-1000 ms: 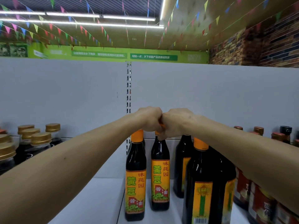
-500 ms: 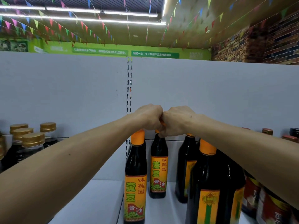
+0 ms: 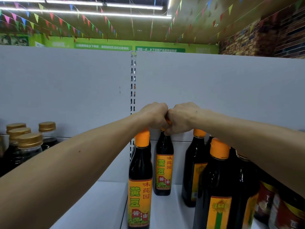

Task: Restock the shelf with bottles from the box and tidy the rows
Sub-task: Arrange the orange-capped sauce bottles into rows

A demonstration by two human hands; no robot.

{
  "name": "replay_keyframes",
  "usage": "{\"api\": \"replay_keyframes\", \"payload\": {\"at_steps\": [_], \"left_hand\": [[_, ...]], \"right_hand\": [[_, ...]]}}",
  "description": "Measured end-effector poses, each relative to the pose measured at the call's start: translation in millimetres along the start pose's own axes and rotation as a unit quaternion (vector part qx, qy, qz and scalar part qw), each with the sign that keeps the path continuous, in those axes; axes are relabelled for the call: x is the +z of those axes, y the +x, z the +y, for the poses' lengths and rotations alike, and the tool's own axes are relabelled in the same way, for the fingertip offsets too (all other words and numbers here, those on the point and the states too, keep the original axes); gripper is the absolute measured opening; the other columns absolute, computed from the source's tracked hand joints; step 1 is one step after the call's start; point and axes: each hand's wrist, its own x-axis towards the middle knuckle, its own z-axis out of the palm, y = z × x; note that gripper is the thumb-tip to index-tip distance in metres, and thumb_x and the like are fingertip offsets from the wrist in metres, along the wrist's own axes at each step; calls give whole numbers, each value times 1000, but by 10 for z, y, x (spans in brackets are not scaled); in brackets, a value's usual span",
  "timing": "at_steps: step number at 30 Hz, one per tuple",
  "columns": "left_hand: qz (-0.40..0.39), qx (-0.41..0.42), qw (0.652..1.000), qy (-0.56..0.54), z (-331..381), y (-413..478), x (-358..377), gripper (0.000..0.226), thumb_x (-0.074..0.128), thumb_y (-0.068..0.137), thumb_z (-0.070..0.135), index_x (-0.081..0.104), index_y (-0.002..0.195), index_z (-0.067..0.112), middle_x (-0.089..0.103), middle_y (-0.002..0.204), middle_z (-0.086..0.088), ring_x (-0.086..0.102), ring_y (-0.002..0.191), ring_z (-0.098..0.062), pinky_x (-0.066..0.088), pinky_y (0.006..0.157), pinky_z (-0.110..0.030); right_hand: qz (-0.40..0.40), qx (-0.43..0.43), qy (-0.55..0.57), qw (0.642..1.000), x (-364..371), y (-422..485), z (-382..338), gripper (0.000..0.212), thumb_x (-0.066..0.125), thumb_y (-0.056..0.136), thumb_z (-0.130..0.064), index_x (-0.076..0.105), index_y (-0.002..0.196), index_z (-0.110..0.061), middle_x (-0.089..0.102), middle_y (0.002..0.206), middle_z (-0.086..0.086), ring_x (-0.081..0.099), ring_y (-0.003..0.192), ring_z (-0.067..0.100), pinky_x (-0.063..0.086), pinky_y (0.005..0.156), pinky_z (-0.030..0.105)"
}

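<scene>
A: Hands, where are they?
B: Left hand and right hand pressed together, fingers curled round the orange top of the rear bottle, upright on the shelf.
A: Contents?
B: Dark liquid. The gold-lidded jars at left are dark too.

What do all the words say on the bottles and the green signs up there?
"味苑园", "黄豆", "酱油": orange label of the front bottle.
"味苑园", "黄豆", "酱油": same label on the rear bottle.
Label on the right bottle: too blurred.
Writing on the green banners: too small to read.
Labels on the red jars: blurred.
</scene>
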Motion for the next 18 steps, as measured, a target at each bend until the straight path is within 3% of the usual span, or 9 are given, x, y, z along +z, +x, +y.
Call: {"api": "replay_keyframes", "payload": {"at_steps": [4,8,13,18], "left_hand": [[-3,-6,1000,-7,-17,-8,10,30,80,80,31,66,95,10,68,92,-9,63,86,-28,53,73,-38],[-18,-13,1000,-4,0,-20,5,39,79,83,39,69,107,10,71,101,-9,66,93,-27,55,81,-40],[12,14,1000,13,147,-90,-121,55,71,88,52,62,128,16,68,115,-3,63,105,-25,55,91,-41],[-5,51,999,13,388,-197,-153,41,70,90,49,71,116,17,73,107,-3,67,100,-24,57,88,-41]], "right_hand": [[-5,1,5,1000,17,12,-5,46,59,86,-66,61,113,-28,57,87,-5,56,83,22,43,68,32],[-63,17,26,998,-10,-9,29,51,60,85,-68,62,118,-28,69,103,-2,64,94,22,46,71,32],[-110,20,23,993,-194,-197,153,46,57,96,-56,64,126,-22,66,120,0,61,106,22,45,78,31],[-203,27,41,978,-257,-311,275,46,68,93,-43,62,131,-18,59,124,0,59,115,26,52,97,38]]}}
